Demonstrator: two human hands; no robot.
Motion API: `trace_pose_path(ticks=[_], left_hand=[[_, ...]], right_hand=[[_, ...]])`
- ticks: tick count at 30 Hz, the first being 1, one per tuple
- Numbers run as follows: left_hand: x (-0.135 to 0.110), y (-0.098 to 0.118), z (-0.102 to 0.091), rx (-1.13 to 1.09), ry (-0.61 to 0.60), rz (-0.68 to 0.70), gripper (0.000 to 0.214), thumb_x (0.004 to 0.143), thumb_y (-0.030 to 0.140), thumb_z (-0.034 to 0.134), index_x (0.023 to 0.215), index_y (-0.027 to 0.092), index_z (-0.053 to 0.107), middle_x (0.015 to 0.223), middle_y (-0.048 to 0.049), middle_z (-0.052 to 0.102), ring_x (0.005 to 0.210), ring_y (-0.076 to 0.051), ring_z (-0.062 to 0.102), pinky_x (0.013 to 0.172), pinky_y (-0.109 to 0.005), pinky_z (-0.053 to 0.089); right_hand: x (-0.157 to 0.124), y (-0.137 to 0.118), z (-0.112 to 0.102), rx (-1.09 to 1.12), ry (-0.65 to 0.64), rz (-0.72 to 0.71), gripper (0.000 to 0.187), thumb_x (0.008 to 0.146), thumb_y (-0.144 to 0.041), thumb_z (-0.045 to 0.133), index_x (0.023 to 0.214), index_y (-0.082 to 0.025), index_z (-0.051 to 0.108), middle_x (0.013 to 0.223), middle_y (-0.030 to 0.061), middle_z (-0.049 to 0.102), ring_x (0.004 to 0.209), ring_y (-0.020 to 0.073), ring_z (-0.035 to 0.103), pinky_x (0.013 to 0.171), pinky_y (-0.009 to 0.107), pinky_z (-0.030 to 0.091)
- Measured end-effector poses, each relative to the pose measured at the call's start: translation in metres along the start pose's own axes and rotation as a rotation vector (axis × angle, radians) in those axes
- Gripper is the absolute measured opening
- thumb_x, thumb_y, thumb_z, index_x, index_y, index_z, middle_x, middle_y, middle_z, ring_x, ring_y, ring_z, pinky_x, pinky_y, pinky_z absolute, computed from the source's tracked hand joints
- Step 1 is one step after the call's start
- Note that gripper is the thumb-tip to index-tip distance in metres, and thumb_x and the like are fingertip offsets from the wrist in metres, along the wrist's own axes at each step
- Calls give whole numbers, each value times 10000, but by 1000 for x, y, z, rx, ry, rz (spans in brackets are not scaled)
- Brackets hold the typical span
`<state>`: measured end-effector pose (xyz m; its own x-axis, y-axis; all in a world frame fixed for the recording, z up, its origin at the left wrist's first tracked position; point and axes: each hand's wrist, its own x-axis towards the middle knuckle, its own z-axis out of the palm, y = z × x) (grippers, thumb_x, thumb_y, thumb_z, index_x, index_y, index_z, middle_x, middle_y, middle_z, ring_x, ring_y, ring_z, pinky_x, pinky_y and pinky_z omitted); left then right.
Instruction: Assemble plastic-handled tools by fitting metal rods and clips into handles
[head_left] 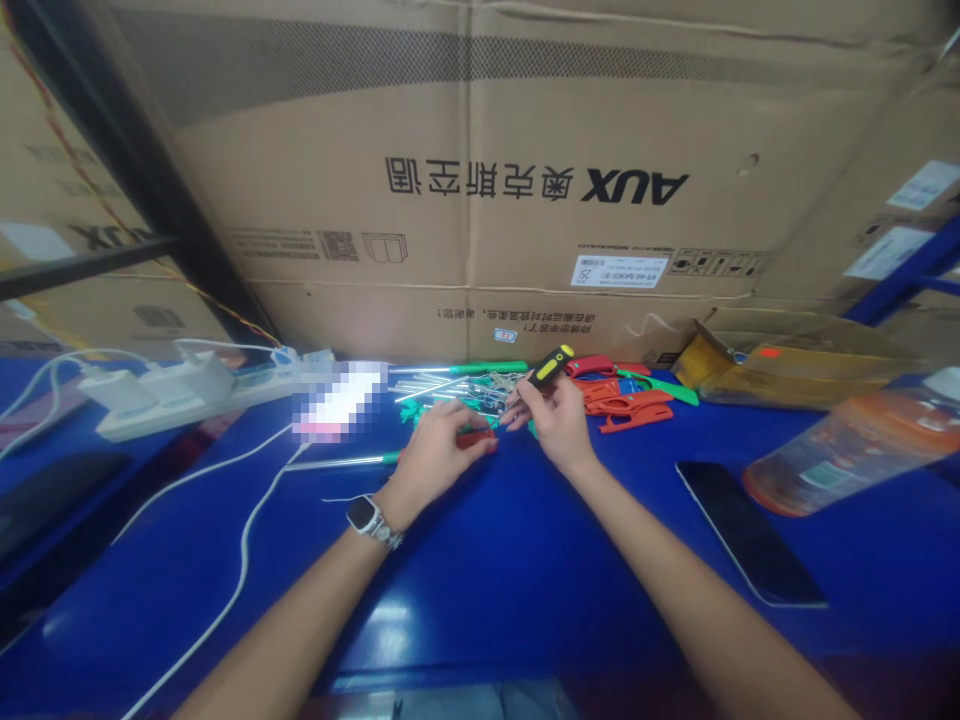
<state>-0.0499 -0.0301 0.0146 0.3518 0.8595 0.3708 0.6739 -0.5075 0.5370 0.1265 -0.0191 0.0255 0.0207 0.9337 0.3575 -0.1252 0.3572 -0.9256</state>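
Observation:
My right hand point(559, 425) is wrapped round a screwdriver point(551, 368) with a black and yellow handle; its tip is too blurred to make out. My left hand point(433, 455), with a watch on the wrist, is closed on a red plastic piece point(475, 438) lying low against the table. Just beyond both hands spreads a pile of thin metal rods point(431, 387) and small green parts. To the right of the screwdriver lie several orange-red plastic handle shells point(630, 408) and a green shell point(669, 386). A metal tube with a green end point(341, 462) reaches out left of my left hand.
A phone point(746, 535) and a tipped clear bottle with orange ends point(847, 455) lie on the right of the blue table point(480, 600). An open carton point(757, 355) stands behind them. At the left are a white power strip point(202, 395) and trailing cables. A large cardboard box point(487, 120) walls the back.

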Motion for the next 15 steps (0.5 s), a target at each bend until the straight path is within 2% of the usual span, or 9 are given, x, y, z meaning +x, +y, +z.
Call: trace_pose_path(ticks=[3,7,15], left_hand=[[1,-2,1,-27,17,-6,60,845,274,713,853,222,741,861,-28,679,877,-216,580,809,-334,424],[0,-6,-1,-35,2,14,98,875,251,671,819,226,749,843,-26,689,847,-205,581,784,-326,416],[-1,-4,-3,103,-36,33,110,882,260,662,829,222,750,827,-33,656,853,-220,576,766,-340,390]], right_hand=[[-1,-1,1,28,-13,-3,375,781,-525,718,851,-211,527,695,-9,649,482,155,659,424,255,550],[-3,-1,2,5,-23,-11,381,793,-534,704,864,-214,510,709,-7,649,498,155,662,438,260,558],[-8,-1,3,-58,-66,-96,323,858,-500,652,914,-212,517,744,-3,633,550,153,675,483,268,579]])
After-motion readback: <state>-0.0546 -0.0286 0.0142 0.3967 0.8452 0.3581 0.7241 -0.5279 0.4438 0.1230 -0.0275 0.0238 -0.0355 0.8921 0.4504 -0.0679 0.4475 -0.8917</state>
